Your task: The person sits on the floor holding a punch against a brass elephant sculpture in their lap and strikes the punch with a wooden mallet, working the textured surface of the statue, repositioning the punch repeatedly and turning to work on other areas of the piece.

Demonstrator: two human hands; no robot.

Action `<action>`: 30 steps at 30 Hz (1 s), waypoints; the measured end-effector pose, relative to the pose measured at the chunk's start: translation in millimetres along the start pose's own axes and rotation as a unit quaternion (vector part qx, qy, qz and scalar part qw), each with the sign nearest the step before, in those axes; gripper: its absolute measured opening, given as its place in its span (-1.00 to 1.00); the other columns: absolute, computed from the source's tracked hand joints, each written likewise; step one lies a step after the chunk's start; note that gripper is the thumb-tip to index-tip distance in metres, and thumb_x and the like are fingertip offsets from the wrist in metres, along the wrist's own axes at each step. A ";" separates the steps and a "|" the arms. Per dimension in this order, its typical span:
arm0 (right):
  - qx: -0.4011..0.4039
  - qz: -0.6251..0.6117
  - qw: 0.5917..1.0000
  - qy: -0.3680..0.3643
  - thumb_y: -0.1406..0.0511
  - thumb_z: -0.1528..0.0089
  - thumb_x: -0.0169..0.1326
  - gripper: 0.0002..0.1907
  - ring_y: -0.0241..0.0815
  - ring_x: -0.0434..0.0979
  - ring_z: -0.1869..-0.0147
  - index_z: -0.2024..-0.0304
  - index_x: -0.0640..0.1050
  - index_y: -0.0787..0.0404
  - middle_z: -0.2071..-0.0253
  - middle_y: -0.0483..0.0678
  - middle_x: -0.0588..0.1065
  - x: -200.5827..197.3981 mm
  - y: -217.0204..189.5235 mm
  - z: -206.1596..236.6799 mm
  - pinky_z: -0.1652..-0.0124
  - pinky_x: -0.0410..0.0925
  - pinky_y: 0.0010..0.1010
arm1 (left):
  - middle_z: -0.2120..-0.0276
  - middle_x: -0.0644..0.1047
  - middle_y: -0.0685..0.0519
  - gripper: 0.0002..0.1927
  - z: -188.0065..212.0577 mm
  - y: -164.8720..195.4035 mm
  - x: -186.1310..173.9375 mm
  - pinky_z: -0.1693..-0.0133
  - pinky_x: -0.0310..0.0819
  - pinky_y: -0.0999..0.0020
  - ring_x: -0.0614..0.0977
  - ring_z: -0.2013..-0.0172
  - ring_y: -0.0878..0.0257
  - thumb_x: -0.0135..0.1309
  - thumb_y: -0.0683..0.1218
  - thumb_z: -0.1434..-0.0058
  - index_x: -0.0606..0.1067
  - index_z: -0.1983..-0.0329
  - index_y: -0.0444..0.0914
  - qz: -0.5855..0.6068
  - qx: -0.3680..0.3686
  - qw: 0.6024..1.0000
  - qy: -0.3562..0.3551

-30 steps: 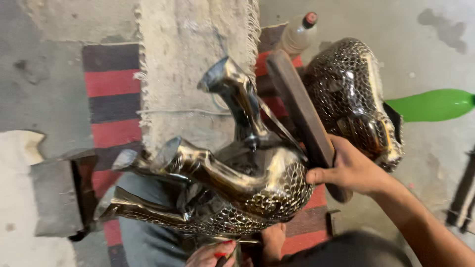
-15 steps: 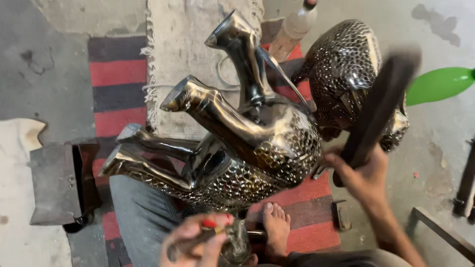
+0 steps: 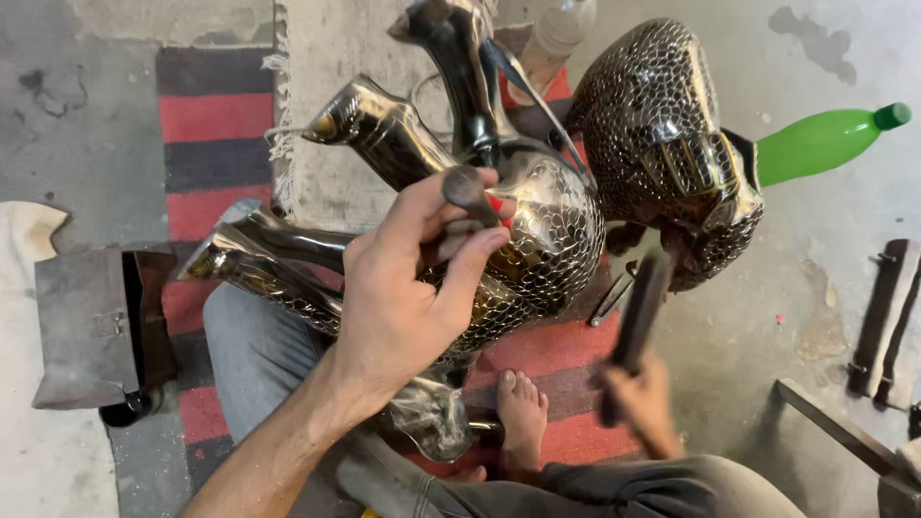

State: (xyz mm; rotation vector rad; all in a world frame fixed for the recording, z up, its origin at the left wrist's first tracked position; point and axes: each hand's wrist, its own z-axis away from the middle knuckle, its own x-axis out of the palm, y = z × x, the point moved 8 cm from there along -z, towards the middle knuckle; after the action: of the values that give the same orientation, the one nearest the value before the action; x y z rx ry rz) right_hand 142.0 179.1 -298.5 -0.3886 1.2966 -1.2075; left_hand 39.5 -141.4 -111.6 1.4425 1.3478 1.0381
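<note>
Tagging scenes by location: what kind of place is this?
Probably a floor-level metalcraft workshop. A shiny metal animal figure lies across the seated person's lap; the left hand holds a small punch-like tool, the right hand a dark hammer. Bare concrete floor, striped rug.

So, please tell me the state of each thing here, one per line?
Left hand: grip closed on a small metal punch, set against the animal figure.
Right hand: grips a dark bar, blurred.
Metal animal figure: tilted, legs upward.
Green bottle: lying, capped.
</note>
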 end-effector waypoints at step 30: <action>-0.417 0.423 0.804 -0.006 0.40 -0.29 0.26 -0.86 -0.06 0.54 0.47 0.30 0.56 0.35 0.50 0.08 0.52 -64.9 -286.5 -29.9 0.43 0.35 -0.30 | 0.09 0.67 -0.07 -0.61 -20.6 26.1 5.0 0.17 0.66 0.31 0.77 0.13 0.12 0.17 -0.20 -0.38 0.45 -0.26 -0.18 -0.159 0.086 0.980 -0.087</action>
State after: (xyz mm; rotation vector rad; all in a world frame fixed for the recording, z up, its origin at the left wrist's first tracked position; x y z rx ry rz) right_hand -2.8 132.1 -45.5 -0.3575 1.6794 0.1706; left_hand 26.8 -135.8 -81.0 1.3506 1.5060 0.5867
